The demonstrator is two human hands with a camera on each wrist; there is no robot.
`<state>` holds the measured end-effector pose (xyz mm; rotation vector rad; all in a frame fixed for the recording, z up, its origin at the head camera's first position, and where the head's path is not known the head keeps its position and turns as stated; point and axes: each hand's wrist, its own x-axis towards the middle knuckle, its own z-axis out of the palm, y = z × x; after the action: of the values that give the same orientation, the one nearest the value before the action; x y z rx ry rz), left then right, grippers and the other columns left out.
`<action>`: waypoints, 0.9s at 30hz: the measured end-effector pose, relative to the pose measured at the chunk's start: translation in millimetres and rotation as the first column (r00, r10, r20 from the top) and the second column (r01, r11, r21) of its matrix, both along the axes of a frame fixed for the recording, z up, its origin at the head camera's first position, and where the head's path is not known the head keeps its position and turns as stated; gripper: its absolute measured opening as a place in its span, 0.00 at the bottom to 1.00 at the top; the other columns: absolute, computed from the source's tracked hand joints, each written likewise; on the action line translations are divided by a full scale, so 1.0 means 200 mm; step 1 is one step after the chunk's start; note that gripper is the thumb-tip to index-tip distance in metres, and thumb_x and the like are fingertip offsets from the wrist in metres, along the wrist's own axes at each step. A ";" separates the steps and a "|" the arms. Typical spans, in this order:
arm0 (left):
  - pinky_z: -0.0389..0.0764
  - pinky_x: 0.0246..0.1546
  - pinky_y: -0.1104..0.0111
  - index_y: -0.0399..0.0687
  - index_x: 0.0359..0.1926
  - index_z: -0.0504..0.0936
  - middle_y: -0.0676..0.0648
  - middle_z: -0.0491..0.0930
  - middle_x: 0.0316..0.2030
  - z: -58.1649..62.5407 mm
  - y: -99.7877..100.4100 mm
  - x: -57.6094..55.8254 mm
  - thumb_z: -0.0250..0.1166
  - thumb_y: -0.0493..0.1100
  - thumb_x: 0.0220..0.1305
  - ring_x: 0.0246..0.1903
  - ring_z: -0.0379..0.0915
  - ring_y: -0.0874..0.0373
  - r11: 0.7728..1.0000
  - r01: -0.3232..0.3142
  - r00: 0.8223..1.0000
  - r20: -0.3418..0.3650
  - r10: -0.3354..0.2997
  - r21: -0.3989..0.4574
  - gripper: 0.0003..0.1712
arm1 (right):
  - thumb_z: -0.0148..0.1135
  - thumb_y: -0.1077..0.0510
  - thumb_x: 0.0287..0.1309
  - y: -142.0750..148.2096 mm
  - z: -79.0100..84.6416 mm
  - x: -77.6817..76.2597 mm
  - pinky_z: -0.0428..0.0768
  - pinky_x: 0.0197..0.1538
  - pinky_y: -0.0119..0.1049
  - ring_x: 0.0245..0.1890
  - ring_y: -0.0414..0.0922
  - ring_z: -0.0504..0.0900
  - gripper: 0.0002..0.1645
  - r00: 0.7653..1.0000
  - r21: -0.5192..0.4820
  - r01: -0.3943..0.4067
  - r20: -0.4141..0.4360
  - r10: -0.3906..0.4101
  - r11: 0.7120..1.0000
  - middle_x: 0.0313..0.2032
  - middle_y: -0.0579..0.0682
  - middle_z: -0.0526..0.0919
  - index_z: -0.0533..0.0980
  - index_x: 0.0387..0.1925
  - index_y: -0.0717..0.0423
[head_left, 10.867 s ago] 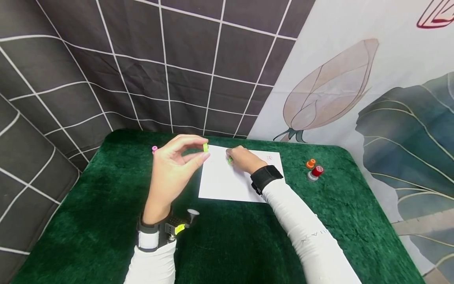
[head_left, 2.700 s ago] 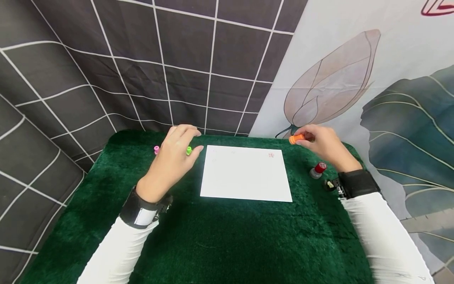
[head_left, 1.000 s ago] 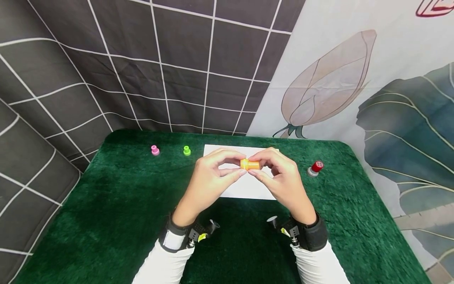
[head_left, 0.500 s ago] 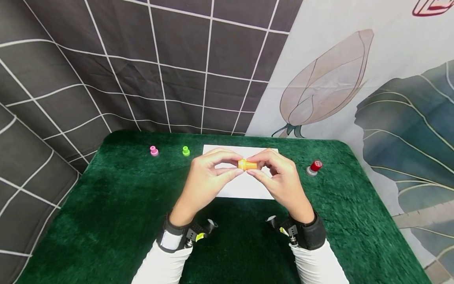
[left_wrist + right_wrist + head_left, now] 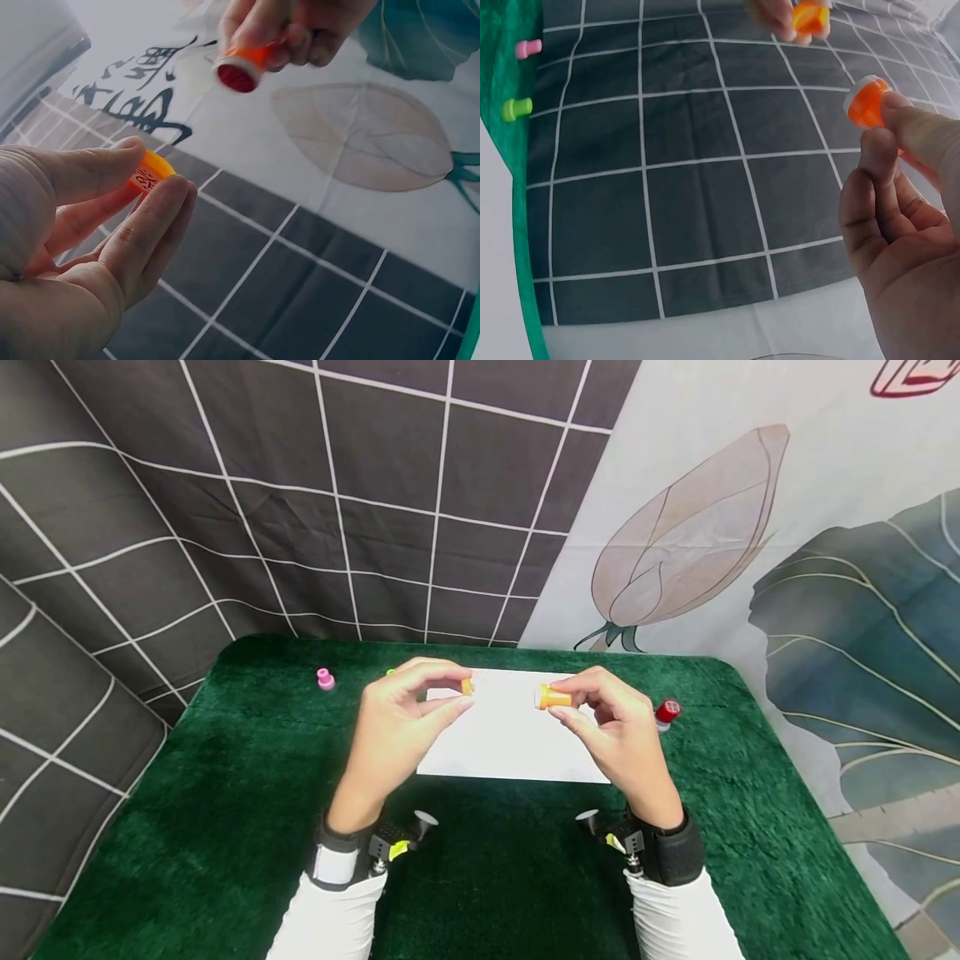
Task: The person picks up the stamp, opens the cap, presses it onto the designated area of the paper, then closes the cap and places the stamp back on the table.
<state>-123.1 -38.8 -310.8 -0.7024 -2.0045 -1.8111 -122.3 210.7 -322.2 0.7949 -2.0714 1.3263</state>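
Above the white paper (image 5: 510,747), my left hand (image 5: 397,727) pinches a small orange cap (image 5: 467,686) between thumb and fingers. My right hand (image 5: 618,735) pinches the body of an orange stamp (image 5: 555,697), apart from the cap. The stamp lies sideways, its pale-rimmed end toward the left hand. In the left wrist view its bare red face (image 5: 237,77) shows, and a red printed mark is visible on the cap (image 5: 154,169). The right wrist view shows the stamp's side (image 5: 867,103) at my fingertips, with the cap (image 5: 810,18) at the top edge.
Toward the back left of the green cloth (image 5: 225,810) stand a pink stamp (image 5: 326,678) and a green stamp (image 5: 517,109), the latter mostly behind my left hand in the head view. A red-topped stamp (image 5: 667,711) stands at right, partly hidden by my right hand.
Earlier I held a green stamp at the paper; it then stood at back left. My right hand brought the orange stamp over the paper, both hands gripped it, and now its cap is off.
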 end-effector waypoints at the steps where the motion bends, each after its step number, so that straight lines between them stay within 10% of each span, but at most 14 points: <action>1: 0.85 0.47 0.64 0.40 0.45 0.86 0.44 0.85 0.43 0.01 -0.01 0.00 0.72 0.36 0.54 0.43 0.81 0.58 1.000 -0.004 1.000 -0.008 0.004 0.002 0.16 | 0.71 0.78 0.40 0.01 0.00 0.00 0.57 0.17 0.29 0.23 0.39 0.69 0.21 1.000 0.002 0.003 0.005 -0.003 1.000 0.30 0.52 0.81 0.82 0.40 0.63; 15: 0.84 0.48 0.66 0.37 0.46 0.85 0.41 0.84 0.44 0.04 -0.09 0.02 0.72 0.34 0.53 0.44 0.81 0.56 0.999 -0.039 0.998 -0.050 0.040 0.015 0.17 | 0.71 0.62 0.52 0.08 -0.10 -0.12 0.66 0.23 0.31 0.28 0.38 0.71 0.15 0.985 0.279 0.171 -0.026 -0.171 0.945 0.30 0.45 0.79 0.82 0.43 0.52; 27: 0.84 0.48 0.64 0.34 0.46 0.84 0.39 0.83 0.45 0.07 -0.15 0.03 0.72 0.30 0.50 0.45 0.82 0.54 0.998 -0.036 0.998 -0.056 0.038 0.051 0.19 | 0.69 0.62 0.55 0.11 -0.21 -0.37 0.81 0.29 0.38 0.30 0.41 0.76 0.12 0.993 0.553 0.058 0.050 -0.103 0.831 0.34 0.49 0.81 0.79 0.41 0.54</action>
<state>-116.3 -68.8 -297.5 -0.6896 -1.9168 -1.7932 -195.9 232.0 -363.4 0.8810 -2.5638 0.7117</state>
